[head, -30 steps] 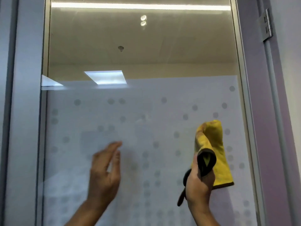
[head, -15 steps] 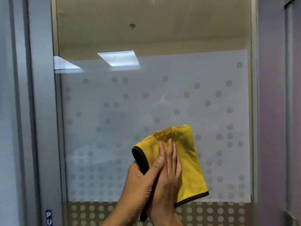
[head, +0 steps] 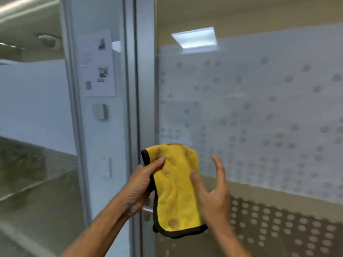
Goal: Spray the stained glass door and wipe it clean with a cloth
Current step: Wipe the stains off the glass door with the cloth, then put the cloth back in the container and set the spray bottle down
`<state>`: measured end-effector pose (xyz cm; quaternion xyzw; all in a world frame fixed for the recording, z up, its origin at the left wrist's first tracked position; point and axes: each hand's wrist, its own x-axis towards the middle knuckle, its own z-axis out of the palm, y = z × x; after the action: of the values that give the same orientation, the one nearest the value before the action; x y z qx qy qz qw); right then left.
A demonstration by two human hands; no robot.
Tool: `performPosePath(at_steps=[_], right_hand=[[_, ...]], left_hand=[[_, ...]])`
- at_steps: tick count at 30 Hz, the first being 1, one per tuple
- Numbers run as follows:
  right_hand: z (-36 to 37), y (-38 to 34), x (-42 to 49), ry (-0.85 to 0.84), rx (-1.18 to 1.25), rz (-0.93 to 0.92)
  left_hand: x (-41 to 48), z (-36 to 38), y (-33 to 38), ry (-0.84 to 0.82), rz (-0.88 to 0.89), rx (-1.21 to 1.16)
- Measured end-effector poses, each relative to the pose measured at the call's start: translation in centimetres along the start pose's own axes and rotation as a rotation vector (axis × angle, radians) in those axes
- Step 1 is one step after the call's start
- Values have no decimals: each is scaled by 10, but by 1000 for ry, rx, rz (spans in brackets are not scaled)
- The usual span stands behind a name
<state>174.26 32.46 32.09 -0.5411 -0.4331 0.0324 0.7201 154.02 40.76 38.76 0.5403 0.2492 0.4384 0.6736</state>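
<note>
The glass door (head: 259, 112) fills the right half of the head view, with a frosted band dotted with grey circles. A folded yellow cloth (head: 176, 190) with a dark trim and brown stains hangs in front of the door's left edge. My left hand (head: 141, 184) pinches its upper left corner between thumb and fingers. My right hand (head: 215, 193) is beside the cloth's right edge, fingers spread, thumb resting on the fabric. No spray bottle is in view.
The door's metal frame (head: 144, 89) runs vertically at centre, with a handle (head: 147, 210) partly hidden behind the cloth. Left of it, a wall panel carries a paper notice (head: 99, 64), a small grey box (head: 100, 111) and a light switch (head: 107, 167). Another glass partition (head: 33, 108) lies far left.
The view has swung left and down. The cloth passed from my right hand to my left; my right hand, flat on it a moment ago, has opened and drawn off to the right.
</note>
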Motion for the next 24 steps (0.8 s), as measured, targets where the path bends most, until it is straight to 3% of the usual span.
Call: performPosePath(at_steps=[2, 4, 7, 10, 17, 24], right_hand=[[50, -28, -24, -73, 126, 201], [78, -29, -48, -228, 431, 463], [107, -28, -99, -666, 661, 778], [153, -36, -159, -805, 788, 977], [257, -78, -235, -919, 639, 1023], [333, -118, -286, -969, 535, 840]], left_hand=[[-28, -40, 10, 23, -19, -18], [-59, -80, 21, 50, -36, -37], [-107, -137, 30, 96, -88, -65], [-154, -192, 38, 182, -144, -92], [-248, -311, 58, 585, -260, -95], [-341, -371, 60, 823, -212, 21]])
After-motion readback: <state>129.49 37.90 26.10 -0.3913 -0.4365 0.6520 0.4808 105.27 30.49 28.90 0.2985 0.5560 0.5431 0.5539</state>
